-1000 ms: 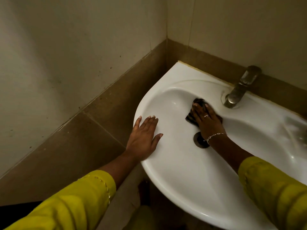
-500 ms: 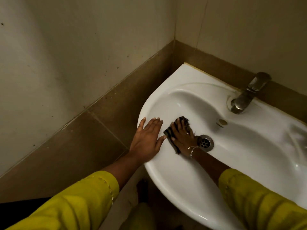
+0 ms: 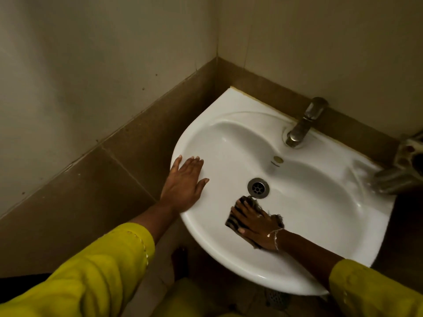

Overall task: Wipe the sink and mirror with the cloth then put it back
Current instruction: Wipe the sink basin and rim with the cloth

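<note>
1. pressing flat: r hand (image 3: 256,225) lies palm-down on the cloth (image 3: 230,221), inside the sink (image 3: 320,202) bowl, on the near slope just below the drain (image 3: 258,188).
2. r fingers: straight, slightly spread, tips pointing toward the drain. thumb is out to the left, near the cloth's edge. no curl round the fabric, no pinch.
3. cloth: dark, striped, frayed edges. mostly covered by the r hand. bits show left of the fingers, past the fingertips and beside the wrist. far corner is at the drain's rim; touching or just short, cannot tell.
4. l hand (image 3: 183,184): flat on the sink's left rim, fingers straight and pressed together, thumb splayed apart toward the bowl. holds nothing.
5. thin chain bracelet (image 3: 275,236) on r wrist. both arms in yellow sleeves (image 3: 91,271).
6. tap (image 3: 302,124): dull metal, at the back of the sink, spout over the bowl. small round overflow hole (image 3: 278,159) sits between tap and drain.
7. sink is white, set in a corner w/ a brown tile band (image 3: 103,191) below pale wall.
8. right edge: blurred metallic obj (image 3: 407,165) by the sink's far-right corner. cannot tell what it is.
</note>
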`<state>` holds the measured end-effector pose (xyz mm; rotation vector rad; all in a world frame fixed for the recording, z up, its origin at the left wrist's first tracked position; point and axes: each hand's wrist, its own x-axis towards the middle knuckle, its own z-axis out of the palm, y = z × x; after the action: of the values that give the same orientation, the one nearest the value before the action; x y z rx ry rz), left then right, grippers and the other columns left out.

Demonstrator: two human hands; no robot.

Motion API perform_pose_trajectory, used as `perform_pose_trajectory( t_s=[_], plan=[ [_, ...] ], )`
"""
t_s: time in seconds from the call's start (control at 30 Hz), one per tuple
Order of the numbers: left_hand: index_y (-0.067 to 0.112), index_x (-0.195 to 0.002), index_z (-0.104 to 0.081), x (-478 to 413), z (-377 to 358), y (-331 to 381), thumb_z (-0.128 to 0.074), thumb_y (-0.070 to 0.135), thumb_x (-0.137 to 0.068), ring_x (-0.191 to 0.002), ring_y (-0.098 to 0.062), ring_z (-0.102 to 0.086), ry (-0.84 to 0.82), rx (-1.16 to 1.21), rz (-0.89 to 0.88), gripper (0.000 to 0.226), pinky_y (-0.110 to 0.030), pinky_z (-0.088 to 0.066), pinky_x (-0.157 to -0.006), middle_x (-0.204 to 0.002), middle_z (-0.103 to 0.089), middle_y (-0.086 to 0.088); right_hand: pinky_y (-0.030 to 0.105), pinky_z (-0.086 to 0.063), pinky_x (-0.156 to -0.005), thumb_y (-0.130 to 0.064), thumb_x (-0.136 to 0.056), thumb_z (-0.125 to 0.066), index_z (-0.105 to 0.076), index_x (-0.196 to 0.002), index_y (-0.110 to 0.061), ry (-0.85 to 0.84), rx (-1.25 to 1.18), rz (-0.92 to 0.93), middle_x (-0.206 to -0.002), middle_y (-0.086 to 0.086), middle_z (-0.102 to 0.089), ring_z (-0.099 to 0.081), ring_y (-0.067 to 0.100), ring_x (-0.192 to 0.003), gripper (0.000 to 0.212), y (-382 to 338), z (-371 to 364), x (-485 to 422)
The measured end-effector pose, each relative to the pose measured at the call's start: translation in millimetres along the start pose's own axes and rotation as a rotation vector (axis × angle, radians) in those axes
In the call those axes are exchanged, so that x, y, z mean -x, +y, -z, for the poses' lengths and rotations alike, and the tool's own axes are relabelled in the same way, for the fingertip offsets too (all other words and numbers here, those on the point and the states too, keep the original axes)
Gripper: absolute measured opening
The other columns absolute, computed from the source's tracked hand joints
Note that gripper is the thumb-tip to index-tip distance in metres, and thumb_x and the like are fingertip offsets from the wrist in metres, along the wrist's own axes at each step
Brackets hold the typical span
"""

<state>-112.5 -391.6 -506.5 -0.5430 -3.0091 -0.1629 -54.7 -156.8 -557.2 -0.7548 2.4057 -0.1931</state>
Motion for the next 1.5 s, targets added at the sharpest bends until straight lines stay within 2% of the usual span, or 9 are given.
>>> perform_pose_trajectory(
  t_s=[0.13,0.27,0.5,0.67,1.03,1.13,1.3,1.4,1.5],
  plan=[
    [-0.004,-0.118,-0.057,0,-1,-1,-0.034,0.037,-0.089,-0.111,-0.031,-0.06,-0.009,-0.031,-0.006,0.056,-0.04,-0.016,-0.105,-0.117,-0.064,-0.02,0.04,-0.019,-0.114,-0.061,-0.073,0.024,-0.027,-0.144,-0.012,-0.001,0.214,-0.053,-0.152,0.015,-0.024,-0.022,0.032,-0.14,0.1,35,-2,33],
    [-0.004,-0.119,-0.056,-1,-3,0,-0.033,0.038,-0.089,-0.113,-0.032,-0.059,-0.028,-0.034,-0.004,0.057,-0.041,-0.015,-0.106,-0.119,-0.063,-0.021,0.038,-0.052,-0.086,-0.041,-0.097,0.002,-0.071,-0.105,-0.023,0.088,0.321,-0.217,-0.108,0.003,-0.071,-0.068,0.022,-0.099,0.075,75,-11,52],
    [-0.003,-0.12,-0.055,0,-4,0,-0.033,0.038,-0.09,-0.114,-0.031,-0.058,-0.004,-0.007,-0.007,0.055,-0.04,-0.014,-0.107,-0.12,-0.063,-0.019,0.041,-0.001,-0.112,-0.026,-0.075,-0.031,-0.059,-0.117,-0.006,0.069,0.426,-0.338,-0.116,0.017,-0.066,-0.063,0.036,-0.106,0.054,102,0,18],
    [-0.002,-0.12,-0.056,-1,-3,0,-0.033,0.037,-0.09,-0.114,-0.03,-0.059,0.006,0.014,-0.007,0.054,-0.039,-0.014,-0.107,-0.12,-0.063,-0.019,0.042,0.006,-0.114,-0.02,-0.079,-0.029,-0.063,-0.113,0.0,0.18,0.64,-0.193,-0.117,0.019,-0.064,-0.059,0.036,-0.111,0.052,105,34,-9],
    [-0.001,-0.124,-0.053,1,-7,-3,-0.031,0.039,-0.091,-0.118,-0.03,-0.055,-0.029,0.017,0.014,0.056,-0.039,-0.012,-0.109,-0.124,-0.06,-0.018,0.04,-0.031,-0.11,-0.035,-0.094,-0.045,-0.021,-0.144,-0.011,0.142,0.123,-0.433,-0.152,0.012,-0.025,-0.039,0.031,-0.131,0.061,52,27,21],
    [0.0,-0.124,-0.053,0,-7,0,-0.031,0.04,-0.091,-0.117,-0.029,-0.056,-0.025,0.022,0.008,0.056,-0.039,-0.012,-0.109,-0.123,-0.061,-0.018,0.043,-0.039,-0.103,-0.022,-0.092,-0.049,-0.027,-0.142,-0.01,0.051,0.073,-0.394,-0.143,0.015,-0.038,-0.046,0.034,-0.124,0.056,33,20,28],
    [0.0,-0.124,-0.053,-2,-8,-1,-0.031,0.04,-0.091,-0.118,-0.029,-0.056,0.003,0.04,0.009,0.057,-0.04,-0.012,-0.109,-0.124,-0.061,-0.018,0.021,-0.054,-0.06,-0.025,-0.091,-0.053,-0.062,-0.094,0.0,0.352,-0.837,-0.502,-0.087,0.013,-0.066,-0.065,0.018,-0.07,0.026,-17,17,0],
    [-0.001,-0.125,-0.052,-2,-8,-1,-0.031,0.04,-0.091,-0.119,-0.029,-0.055,0.01,0.049,0.006,0.057,-0.04,-0.012,-0.109,-0.124,-0.06,-0.018,0.003,-0.043,-0.06,-0.034,-0.094,-0.047,-0.063,-0.103,-0.009,0.395,-0.613,-0.455,-0.084,0.002,-0.068,-0.061,0.008,-0.071,0.031,-20,27,-16],
    [-0.001,-0.125,-0.052,-2,-7,-1,-0.031,0.039,-0.091,-0.118,-0.029,-0.055,0.018,0.061,0.007,0.057,-0.04,-0.012,-0.109,-0.124,-0.06,-0.018,0.029,-0.047,-0.09,-0.023,-0.095,-0.043,-0.041,-0.134,-0.021,0.225,-0.33,-0.37,-0.121,0.013,-0.058,-0.058,0.03,-0.106,0.038,-15,41,-35]
  ],
)
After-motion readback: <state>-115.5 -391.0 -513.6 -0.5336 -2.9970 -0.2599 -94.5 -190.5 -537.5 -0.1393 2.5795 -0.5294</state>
